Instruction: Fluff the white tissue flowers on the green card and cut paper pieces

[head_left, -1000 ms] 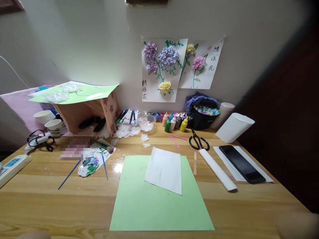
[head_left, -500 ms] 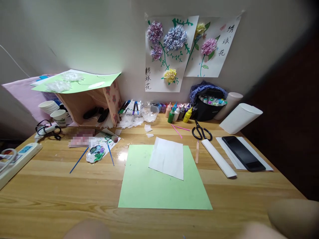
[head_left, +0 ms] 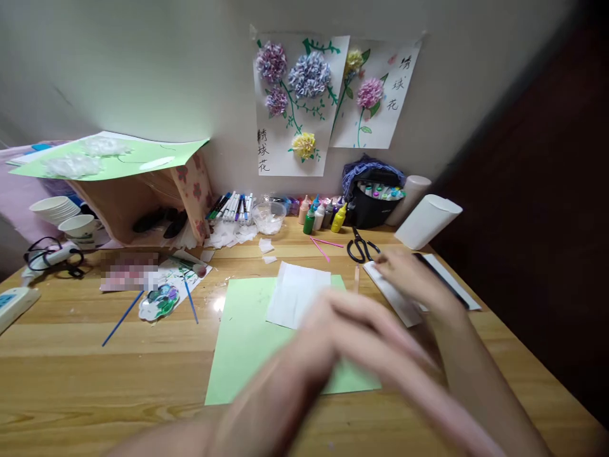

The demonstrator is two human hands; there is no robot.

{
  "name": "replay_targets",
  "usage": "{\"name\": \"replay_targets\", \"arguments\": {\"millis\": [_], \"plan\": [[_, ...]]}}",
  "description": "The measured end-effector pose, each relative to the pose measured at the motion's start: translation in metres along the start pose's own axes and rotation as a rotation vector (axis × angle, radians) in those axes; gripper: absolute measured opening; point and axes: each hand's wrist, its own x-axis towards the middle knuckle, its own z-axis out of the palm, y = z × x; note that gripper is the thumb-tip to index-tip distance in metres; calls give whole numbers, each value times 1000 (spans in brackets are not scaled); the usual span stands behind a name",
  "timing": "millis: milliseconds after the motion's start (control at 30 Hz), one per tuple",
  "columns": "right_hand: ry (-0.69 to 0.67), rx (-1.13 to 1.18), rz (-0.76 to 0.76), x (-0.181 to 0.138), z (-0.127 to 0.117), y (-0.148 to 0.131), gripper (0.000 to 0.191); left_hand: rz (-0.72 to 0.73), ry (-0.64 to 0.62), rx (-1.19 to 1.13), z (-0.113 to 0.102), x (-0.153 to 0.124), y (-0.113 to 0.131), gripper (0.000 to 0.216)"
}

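My left hand (head_left: 366, 336) sweeps across the middle of the table above the green sheet (head_left: 242, 349), smeared by motion, so its fingers cannot be read. A white paper sheet (head_left: 297, 295) lies on the green sheet's far edge, partly behind that hand. My right hand (head_left: 409, 276) is stretched out over the far end of the white folded strip (head_left: 399, 304), fingers pointing toward the black scissors (head_left: 359, 249). Nothing shows in it. It hides most of the black phone (head_left: 440, 279).
Along the wall stand paint bottles (head_left: 323, 216), a black marker case (head_left: 373, 206), markers (head_left: 235, 208), a clear bowl (head_left: 269, 219) and white rolls (head_left: 428, 221). A palette (head_left: 159, 301), blue brushes (head_left: 121, 317), cups (head_left: 71, 222) and a power strip (head_left: 12, 304) sit on the left.
Both hands came up from the bottom edge into view. The left swept over the green sheet and the right reached to the white strip. The camera swung slightly right.
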Motion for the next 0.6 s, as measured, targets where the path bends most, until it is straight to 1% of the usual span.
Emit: {"name": "replay_targets", "arguments": {"millis": [33,67,100,167,200,233,300,367,400,467,533,600], "plan": [[-151,-91,95,2,11,8,15,-5,14,40,0,23,-7,41],[-186,-120,136,1,22,17,17,-25,55,115,1,45,-19,39],[-201,-142,166,0,30,25,22,-48,125,213,2,65,-37,39],[-248,-172,231,-4,38,36,28,-169,271,507,7,94,-79,43],[-228,-183,246,-5,38,39,30,-218,304,641,9,103,-99,50],[-187,-177,243,-5,37,40,29,-239,312,736,10,108,-117,57],[-44,-96,201,-3,36,36,22,-249,309,808,11,110,-140,63],[50,104,149,1,40,24,14,-284,280,741,9,109,-147,62],[40,234,133,2,44,16,15,-296,258,681,8,108,-147,58],[-84,476,131,1,56,-4,18,-273,208,553,8,110,-143,41],[-136,565,121,-5,68,-22,26,-183,194,413,9,113,-140,26],[-140,573,117,-13,78,-35,36,-117,244,206,13,116,-139,29]]}}
